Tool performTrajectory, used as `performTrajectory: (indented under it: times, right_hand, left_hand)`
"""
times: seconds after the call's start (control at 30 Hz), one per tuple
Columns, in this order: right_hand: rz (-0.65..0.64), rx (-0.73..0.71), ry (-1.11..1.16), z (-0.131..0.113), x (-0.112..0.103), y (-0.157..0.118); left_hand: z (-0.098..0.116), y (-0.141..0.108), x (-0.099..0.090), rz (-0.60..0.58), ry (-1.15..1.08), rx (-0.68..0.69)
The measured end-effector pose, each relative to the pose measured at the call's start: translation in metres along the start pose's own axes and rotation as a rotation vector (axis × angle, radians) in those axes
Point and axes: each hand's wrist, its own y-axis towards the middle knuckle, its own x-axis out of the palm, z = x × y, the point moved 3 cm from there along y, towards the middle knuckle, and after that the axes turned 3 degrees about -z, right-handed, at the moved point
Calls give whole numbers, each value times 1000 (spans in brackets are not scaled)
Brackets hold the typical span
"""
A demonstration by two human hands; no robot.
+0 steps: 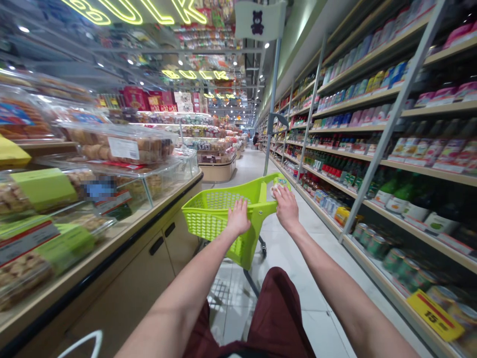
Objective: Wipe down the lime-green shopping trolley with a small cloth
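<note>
Bare hands (239, 217), perforated green cart basket (208, 221)

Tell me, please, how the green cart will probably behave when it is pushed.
The green cart should roll readily, since a wheel shows beneath it. Its perforated basket looks like moulded plastic, so probably stiff and fairly light. The tall pole, apparently mounted on it, might sway.

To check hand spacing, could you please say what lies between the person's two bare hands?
Part of the bright green plastic shopping cart, in the head view.
</note>
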Motion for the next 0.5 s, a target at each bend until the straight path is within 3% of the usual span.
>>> performTrajectory:
  times: [0.1, 0.23, 0.5]
  right_hand:
    - [-51, 39, -37, 10, -2, 1]
    - [-94, 13, -26, 10, 4, -4]
    - [-24, 55, 57, 23, 13, 0]
  left_hand:
    - [4, 13, -3, -52, 5, 61]
    - [7, 19, 11, -119, -6, 92]
    - [17, 16, 10, -117, -46, 56]
